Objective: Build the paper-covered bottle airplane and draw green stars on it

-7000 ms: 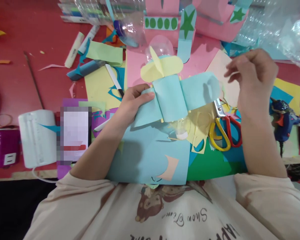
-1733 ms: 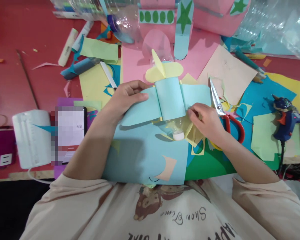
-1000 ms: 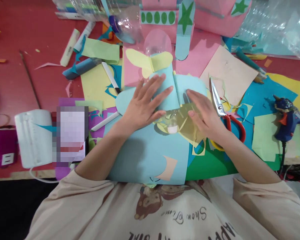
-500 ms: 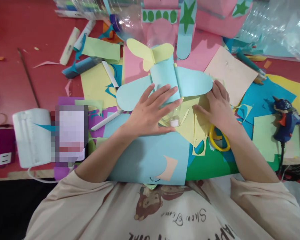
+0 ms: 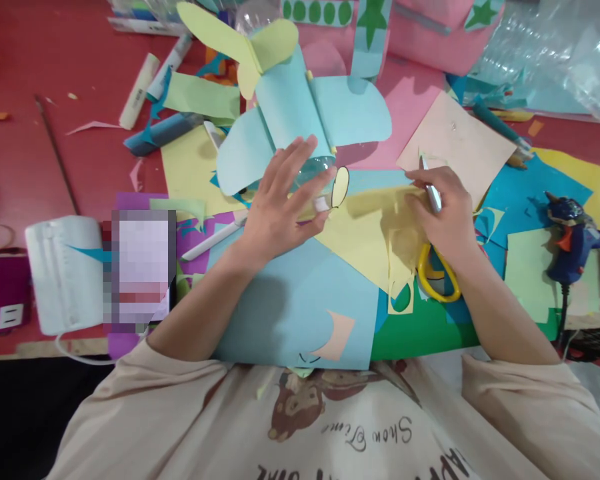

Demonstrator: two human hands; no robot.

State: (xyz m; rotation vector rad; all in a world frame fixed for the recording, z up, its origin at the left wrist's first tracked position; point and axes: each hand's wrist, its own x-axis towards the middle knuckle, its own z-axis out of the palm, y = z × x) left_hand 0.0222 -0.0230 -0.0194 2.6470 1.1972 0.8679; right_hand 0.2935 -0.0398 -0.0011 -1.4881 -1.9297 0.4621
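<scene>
My left hand (image 5: 280,203) lies with fingers spread on the clear bottle nose (image 5: 307,175) of a paper plane model (image 5: 290,107). The model has light blue wings and a yellow tail (image 5: 260,47), and sits tilted toward the upper left. A white cap (image 5: 321,204) shows by my fingertips. My right hand (image 5: 443,217) is curled at the top edge of a yellow paper sheet (image 5: 365,233). It covers the scissors, whose blade (image 5: 433,195) shows beside the fingers and whose yellow handle (image 5: 433,280) sticks out below.
A large light blue sheet (image 5: 290,307) lies before me over green paper. To the left are a phone (image 5: 143,267) and a white device (image 5: 63,273). A blue glue gun (image 5: 570,233) is at the right. Markers (image 5: 139,91), paper scraps, pink paper crafts (image 5: 430,33) and clear plastic (image 5: 555,47) crowd the back.
The plane model has slid up and to the left under my left hand. The yellow sheet now lies exposed. My right hand's fingers have curled over its edge above the scissors.
</scene>
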